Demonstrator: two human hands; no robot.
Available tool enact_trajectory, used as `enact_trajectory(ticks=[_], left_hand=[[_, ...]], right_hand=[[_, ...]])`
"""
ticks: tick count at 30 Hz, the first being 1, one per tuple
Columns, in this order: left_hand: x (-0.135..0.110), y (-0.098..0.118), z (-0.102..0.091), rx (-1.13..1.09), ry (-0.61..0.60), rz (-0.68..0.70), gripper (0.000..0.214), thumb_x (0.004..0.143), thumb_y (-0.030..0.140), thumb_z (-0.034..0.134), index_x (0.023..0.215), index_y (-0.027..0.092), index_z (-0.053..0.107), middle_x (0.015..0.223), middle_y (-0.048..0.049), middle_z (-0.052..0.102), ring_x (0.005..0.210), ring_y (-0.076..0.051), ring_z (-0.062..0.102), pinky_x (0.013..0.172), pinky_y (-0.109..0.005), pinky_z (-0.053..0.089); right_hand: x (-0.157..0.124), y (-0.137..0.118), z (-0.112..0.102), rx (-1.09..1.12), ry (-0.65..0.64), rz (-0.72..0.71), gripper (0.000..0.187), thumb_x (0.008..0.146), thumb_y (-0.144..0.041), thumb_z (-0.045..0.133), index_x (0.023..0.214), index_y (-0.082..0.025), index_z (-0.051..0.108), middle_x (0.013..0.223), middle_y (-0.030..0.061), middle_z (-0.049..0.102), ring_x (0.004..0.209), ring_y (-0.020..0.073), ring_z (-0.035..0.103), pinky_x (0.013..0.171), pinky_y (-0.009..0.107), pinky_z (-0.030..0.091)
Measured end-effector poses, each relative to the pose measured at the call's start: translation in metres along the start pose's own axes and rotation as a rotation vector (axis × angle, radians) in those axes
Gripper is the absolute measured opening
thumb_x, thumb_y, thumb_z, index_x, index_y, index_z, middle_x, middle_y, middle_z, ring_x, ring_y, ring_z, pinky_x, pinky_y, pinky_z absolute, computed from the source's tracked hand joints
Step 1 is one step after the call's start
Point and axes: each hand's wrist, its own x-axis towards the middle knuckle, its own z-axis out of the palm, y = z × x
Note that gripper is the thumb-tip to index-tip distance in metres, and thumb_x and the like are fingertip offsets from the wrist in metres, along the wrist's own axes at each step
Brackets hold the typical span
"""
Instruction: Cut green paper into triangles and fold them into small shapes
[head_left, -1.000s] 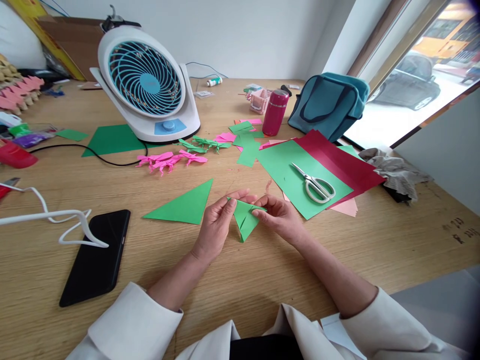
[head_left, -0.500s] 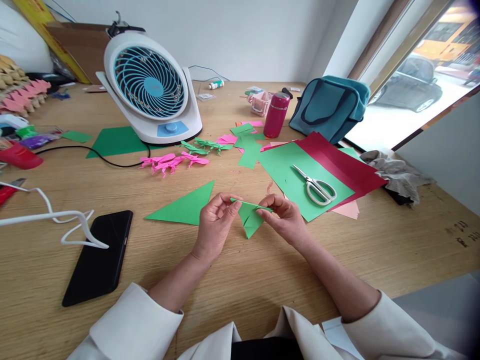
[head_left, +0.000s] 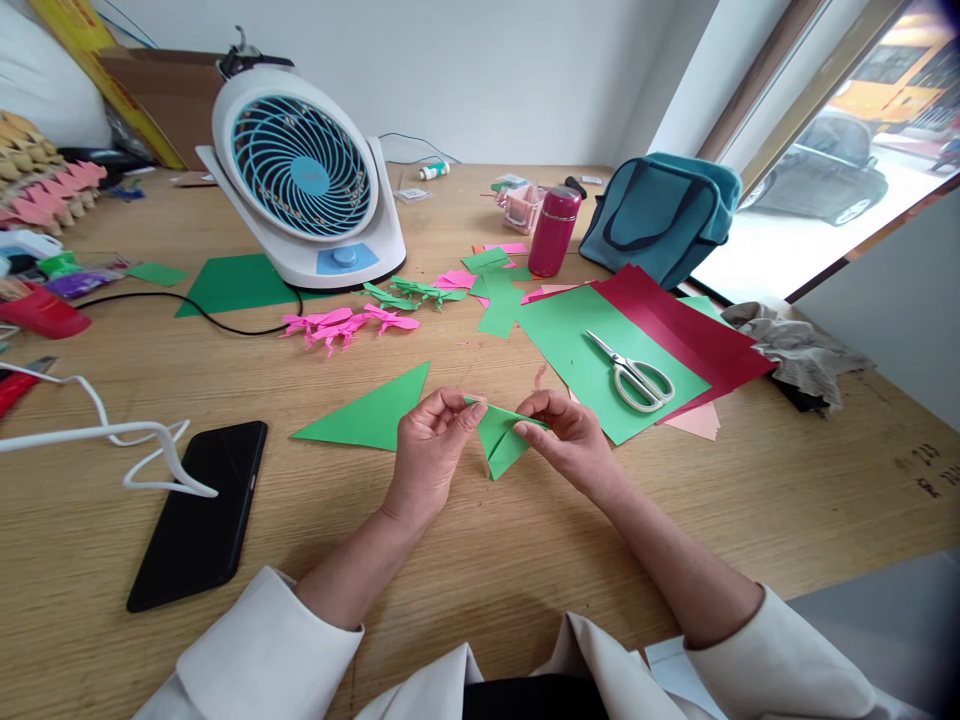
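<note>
spreading beneath hands [head_left: 429,452], a wooden table [head_left: 510,560] fronts a white wall [head_left: 510,80].

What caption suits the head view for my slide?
Left hand and right hand pinch a folded green paper; scissors lie on a green sheet nearby.

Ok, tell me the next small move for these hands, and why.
Probably press the folded green paper flatter with the right thumb: the left hand and right hand pinch its upper corners, while a dark gap shows between its flaps, so the folds seem loose.
</note>
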Motion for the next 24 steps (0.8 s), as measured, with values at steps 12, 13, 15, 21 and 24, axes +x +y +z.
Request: enact_trajectory(ticks=[12,13,15,21,24], left_hand=[[-0.001,0.001,0.000,0.012,0.021,-0.015,0.028,0.068,0.038,0.084,0.074,0.019,0.065,0.080,-0.0013,0.071,0.078,-0.015,0.063,0.077,-0.030,0.050],[-0.001,0.001,0.000,0.016,0.031,-0.009,0.028,0.067,0.038,0.084,0.074,0.019,0.065,0.080,-0.0013,0.071,0.078,-0.015,0.063,0.077,-0.030,0.050],[-0.001,0.001,-0.001,0.027,0.048,0.006,0.028,0.067,0.038,0.084,0.074,0.019,0.065,0.080,-0.0012,0.072,0.078,-0.015,0.064,0.077,-0.031,0.050],[0.000,0.001,-0.002,0.061,0.038,0.065,0.024,0.071,0.034,0.082,0.075,0.019,0.065,0.081,-0.0009,0.072,0.079,-0.015,0.065,0.077,-0.030,0.051],[-0.001,0.001,-0.003,0.089,0.030,0.087,0.021,0.072,0.033,0.081,0.075,0.019,0.065,0.081,-0.0006,0.072,0.078,-0.015,0.064,0.077,-0.029,0.051]], right_hand=[[-0.004,-0.008,0.002,-0.141,0.007,-0.167,0.014,0.090,-0.037,0.066,0.093,-0.024,0.059,0.086,0.0027,0.060,0.079,0.0179,0.056,0.073,0.034,0.047],[-0.003,-0.009,0.002,-0.170,-0.007,-0.183,0.012,0.091,-0.035,0.065,0.094,-0.024,0.059,0.087,0.0029,0.061,0.080,0.0180,0.056,0.073,0.035,0.047],[-0.003,-0.010,0.001,-0.223,-0.030,-0.212,0.010,0.091,-0.033,0.064,0.093,-0.024,0.060,0.087,0.0030,0.061,0.078,0.0177,0.055,0.071,0.034,0.046],[0.000,-0.011,-0.001,-0.337,0.009,-0.251,0.012,0.089,-0.033,0.067,0.088,-0.024,0.060,0.085,0.0024,0.059,0.073,0.0160,0.050,0.062,0.031,0.041],[0.000,-0.011,-0.001,-0.342,0.005,-0.193,0.018,0.089,-0.040,0.068,0.087,-0.023,0.061,0.087,0.0027,0.060,0.068,0.0141,0.050,0.061,0.030,0.042]])
